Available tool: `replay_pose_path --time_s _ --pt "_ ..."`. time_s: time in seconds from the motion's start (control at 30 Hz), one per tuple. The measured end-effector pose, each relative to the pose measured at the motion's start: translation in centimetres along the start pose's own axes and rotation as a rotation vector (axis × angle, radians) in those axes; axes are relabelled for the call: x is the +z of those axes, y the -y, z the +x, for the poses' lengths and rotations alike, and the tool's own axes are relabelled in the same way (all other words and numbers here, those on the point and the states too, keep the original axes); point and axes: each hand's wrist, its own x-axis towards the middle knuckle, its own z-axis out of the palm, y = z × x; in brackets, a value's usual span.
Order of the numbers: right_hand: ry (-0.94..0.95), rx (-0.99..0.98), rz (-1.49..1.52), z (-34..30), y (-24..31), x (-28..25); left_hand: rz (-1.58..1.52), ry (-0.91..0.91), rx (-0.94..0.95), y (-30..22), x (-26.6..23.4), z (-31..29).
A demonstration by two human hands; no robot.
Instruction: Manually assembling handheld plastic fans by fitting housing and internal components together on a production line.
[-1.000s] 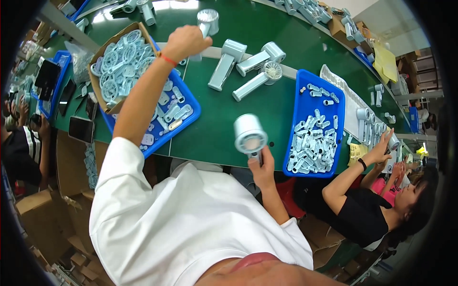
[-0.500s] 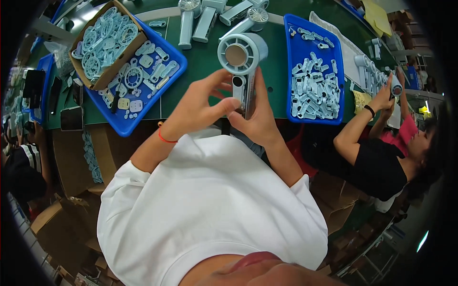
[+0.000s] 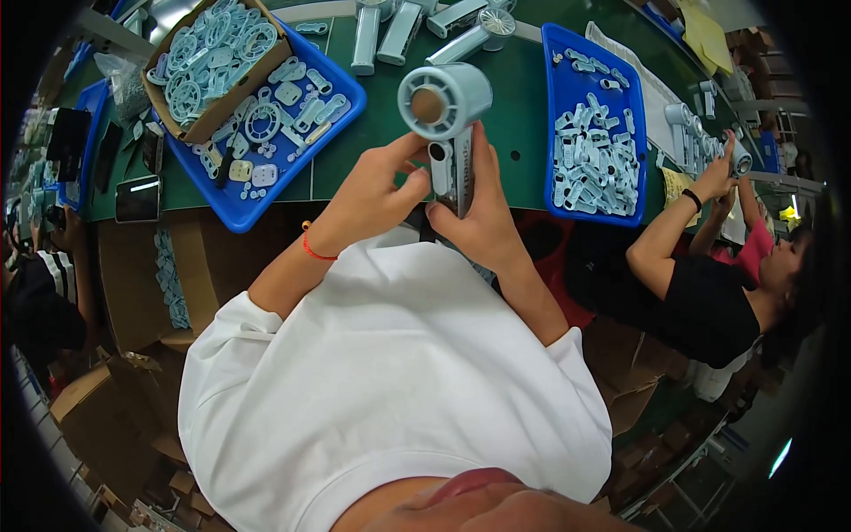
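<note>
Between my two hands a pale blue handheld fan (image 3: 454,97) is held up, its round slotted head on top and its handle below. A brown disc shows in the middle of the head. My right hand (image 3: 483,222) wraps the handle from the right, the thumb low on it and the fingers up along its far side. From the left, my left hand (image 3: 368,195) closes about the handle's upper part. Its thumb lies close to the handle's side, and its fingertips are partly hidden behind the fan.
At left, a blue tray (image 3: 239,213) carries small pale parts and a cardboard box (image 3: 213,115) of ring-shaped parts. Another blue tray (image 3: 551,80) at right holds many small parts. More fans (image 3: 408,31) lie at the back. A phone (image 3: 139,199) sits far left; a co-worker (image 3: 709,301) works at right.
The fan has turned slightly, so its head faces more to the left. My left thumb has drawn back from the front of the handle. The table appears shifted right and up in view.
</note>
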Motion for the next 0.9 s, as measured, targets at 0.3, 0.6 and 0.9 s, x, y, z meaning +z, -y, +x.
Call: replay_pose_path --time_s 0.3,0.6,0.9 --pt "-0.032 0.092 0.568 0.5 -3.8 1.0 0.101 0.038 -0.053 0.8 1.7 -0.9" --pt "0.012 0.314 0.467 1.3 -1.8 -1.2 0.007 -0.002 -0.088 1.3 1.7 -1.0" --pt "0.017 0.260 0.406 1.1 -1.7 -1.2 0.123 -0.041 -0.067 1.2 1.8 -0.3"
